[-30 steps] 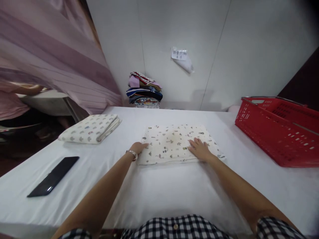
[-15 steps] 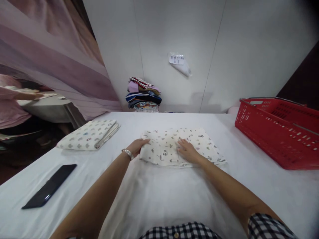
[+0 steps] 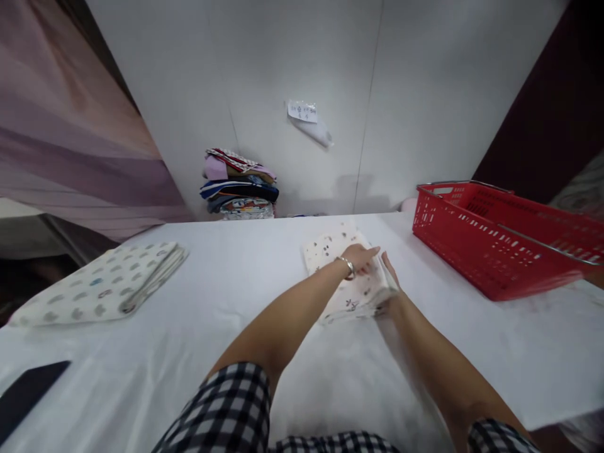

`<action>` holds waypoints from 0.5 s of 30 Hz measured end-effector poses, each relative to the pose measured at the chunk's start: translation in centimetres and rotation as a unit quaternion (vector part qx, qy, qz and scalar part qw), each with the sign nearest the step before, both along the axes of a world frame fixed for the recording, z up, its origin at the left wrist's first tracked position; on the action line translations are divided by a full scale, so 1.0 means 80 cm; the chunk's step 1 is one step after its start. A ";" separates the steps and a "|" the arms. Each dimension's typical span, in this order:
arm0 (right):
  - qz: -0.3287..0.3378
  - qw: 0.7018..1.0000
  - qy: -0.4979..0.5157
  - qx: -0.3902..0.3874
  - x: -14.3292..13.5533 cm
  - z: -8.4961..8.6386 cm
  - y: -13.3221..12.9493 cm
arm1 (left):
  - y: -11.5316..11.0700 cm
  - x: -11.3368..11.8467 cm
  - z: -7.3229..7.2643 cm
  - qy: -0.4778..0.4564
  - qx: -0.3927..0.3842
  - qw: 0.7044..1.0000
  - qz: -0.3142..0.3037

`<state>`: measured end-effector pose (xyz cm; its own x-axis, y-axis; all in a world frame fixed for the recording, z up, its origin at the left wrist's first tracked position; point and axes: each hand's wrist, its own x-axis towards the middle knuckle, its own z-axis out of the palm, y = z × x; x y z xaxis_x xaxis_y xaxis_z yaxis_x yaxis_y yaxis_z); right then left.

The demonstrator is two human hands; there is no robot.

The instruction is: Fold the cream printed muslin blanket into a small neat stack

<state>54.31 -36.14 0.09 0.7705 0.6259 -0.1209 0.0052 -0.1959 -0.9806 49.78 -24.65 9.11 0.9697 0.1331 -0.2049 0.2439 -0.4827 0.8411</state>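
A cream cloth with a small leaf and animal print [image 3: 325, 251] lies folded in front of me, its right part turned over to the left. My left hand [image 3: 359, 259], with a bracelet at the wrist, rests on top of the cloth near the folded edge, fingers outstretched. Along the right edge is my right hand [image 3: 391, 269], its visible fingers straight against the side of the fold. Part of that hand is hidden by the cloth and slightly blurred.
At left lies another folded cloth with grey motifs [image 3: 94, 289], with a dark flat object [image 3: 31, 396] nearer me. A red basket [image 3: 481, 251] stands at right. Stacked fabrics [image 3: 240, 185] sit by the wall behind the white-covered table [image 3: 226, 264].
The cloth was spread wider; its right part is now folded over leftward. My left hand has moved from its left edge onto the fold, my right hand to its right edge. The view has turned right.
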 end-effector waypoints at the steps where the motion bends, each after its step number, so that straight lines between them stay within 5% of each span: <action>1: -0.006 1.000 -0.005 -0.022 0.004 -0.007 -0.012 | -0.008 -0.001 -0.012 -0.008 -0.008 1.000 -0.012; 4: -0.021 0.998 -0.004 -0.061 0.007 -0.021 -0.033 | 0.002 -0.022 -0.045 -0.077 0.023 0.997 0.011; 10: 0.047 0.989 0.138 -0.031 0.009 -0.011 -0.032 | 0.078 -0.101 -0.092 -0.187 0.172 0.965 0.072; 15: 0.012 0.969 0.245 -0.023 0.040 0.004 -0.030 | 0.077 -0.146 -0.129 -0.211 0.192 0.957 0.060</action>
<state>57.51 -38.57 0.43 0.5999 0.6279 -0.4959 -0.4531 -0.2443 -0.8573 38.07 -18.47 -1.24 0.9286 0.2353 0.2870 -0.0047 -0.7658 0.6430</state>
